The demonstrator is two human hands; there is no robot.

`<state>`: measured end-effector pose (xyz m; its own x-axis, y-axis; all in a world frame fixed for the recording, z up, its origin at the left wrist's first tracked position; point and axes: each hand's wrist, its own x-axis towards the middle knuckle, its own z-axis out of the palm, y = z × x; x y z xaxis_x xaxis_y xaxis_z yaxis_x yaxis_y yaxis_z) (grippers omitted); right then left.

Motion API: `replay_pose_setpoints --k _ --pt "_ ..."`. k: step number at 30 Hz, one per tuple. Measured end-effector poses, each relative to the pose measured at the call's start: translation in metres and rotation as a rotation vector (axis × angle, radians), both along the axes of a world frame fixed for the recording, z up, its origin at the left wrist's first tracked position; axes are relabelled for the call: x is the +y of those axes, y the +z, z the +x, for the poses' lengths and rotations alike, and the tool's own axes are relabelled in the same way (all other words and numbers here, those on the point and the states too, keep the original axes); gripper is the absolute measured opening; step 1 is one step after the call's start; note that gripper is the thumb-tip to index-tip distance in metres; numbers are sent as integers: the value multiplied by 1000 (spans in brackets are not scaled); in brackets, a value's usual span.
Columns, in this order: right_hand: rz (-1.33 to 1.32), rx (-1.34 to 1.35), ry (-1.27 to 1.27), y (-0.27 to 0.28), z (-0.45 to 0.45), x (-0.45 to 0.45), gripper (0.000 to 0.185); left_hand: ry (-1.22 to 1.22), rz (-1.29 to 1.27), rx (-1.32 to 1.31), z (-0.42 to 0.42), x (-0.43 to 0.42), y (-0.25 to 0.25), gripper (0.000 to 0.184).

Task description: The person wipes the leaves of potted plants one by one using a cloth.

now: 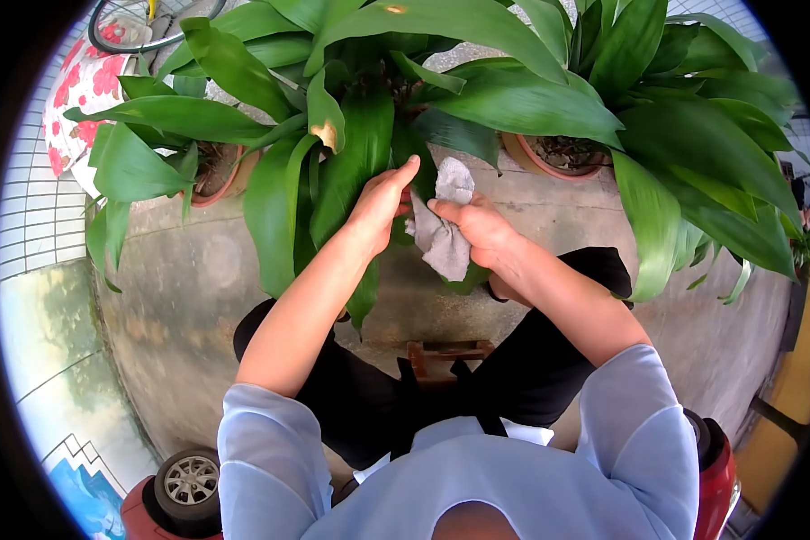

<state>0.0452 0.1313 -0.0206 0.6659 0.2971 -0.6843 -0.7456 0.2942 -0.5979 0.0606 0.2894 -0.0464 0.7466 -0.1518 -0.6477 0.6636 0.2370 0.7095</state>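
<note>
My right hand (pixel 484 227) is closed around a crumpled grey cloth (pixel 445 238), part of which sticks up above the thumb. Just left of the cloth, my left hand (pixel 381 209) rests against a broad green leaf (pixel 358 162), its thumb stretched up and apart. The other fingers of the left hand are mostly hidden on its far side, close to the cloth. Both hands are among the long leaves of the middle potted plant, whose pot is covered by foliage.
A potted plant with a terracotta pot (pixel 562 162) stands right, another pot (pixel 220 180) left. Behind are a bicycle wheel (pixel 126 36) and red-flowered fabric (pixel 85 99). A small wooden stool (pixel 441 358) is between my legs. A toy-like wheel (pixel 189 486) is at lower left, beside a tiled wall (pixel 36 198).
</note>
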Motion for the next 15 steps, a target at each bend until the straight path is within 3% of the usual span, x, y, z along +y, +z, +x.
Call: replay_pose_setpoints --k 4,6,9,12,15 --pt "-16 41 65 7 -6 -9 23 173 108 33 6 -18 2 32" --pt "-3 29 125 10 -5 -19 23 143 46 7 9 -16 -1 27" --pt "-168 -316 367 39 -5 -34 23 122 -13 -44 12 -11 -8 24" --pt "-210 -496 7 44 1 -47 23 97 -5 -47 8 -8 -6 24" --pt "-643 -1001 -98 37 20 -50 23 64 29 -75 5 -4 -14 24"
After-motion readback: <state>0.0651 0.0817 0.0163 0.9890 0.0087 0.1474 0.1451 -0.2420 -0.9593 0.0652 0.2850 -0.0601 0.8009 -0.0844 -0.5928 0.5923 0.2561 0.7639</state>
